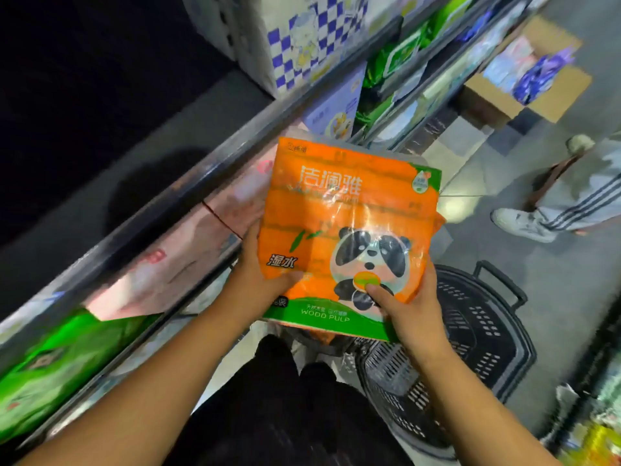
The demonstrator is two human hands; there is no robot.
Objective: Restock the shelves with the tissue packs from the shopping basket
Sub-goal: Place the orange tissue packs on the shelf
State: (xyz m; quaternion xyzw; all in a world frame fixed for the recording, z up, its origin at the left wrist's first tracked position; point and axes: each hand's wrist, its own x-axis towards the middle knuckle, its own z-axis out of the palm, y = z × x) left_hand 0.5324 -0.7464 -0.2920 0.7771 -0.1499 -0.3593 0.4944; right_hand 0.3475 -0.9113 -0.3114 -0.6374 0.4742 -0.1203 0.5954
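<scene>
Squarely between hands, tissue pack [349, 230]: hung above the shopping basket [487, 331], beside the shelf [201, 176] edge.
Left hand [262, 274]: gripped its lower left edge.
Right hand [413, 314]: gripped its lower right corner, thumb on front.

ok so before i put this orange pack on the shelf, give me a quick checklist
1. Grip: left hand and right hand both hold the orange tissue pack near its lower edge, thumbs on the front: ok.
2. Pack out of the shopping basket: held above it: ok.
3. Free slot on the shelf: pink packs fill the tier beside the hands and no gap shows: cannot tell.
4. Matching orange stock to line up with: none seen on the shelves: cannot tell.
5. Aisle: a person's legs stand further along, apart from the pack: ok.
</scene>
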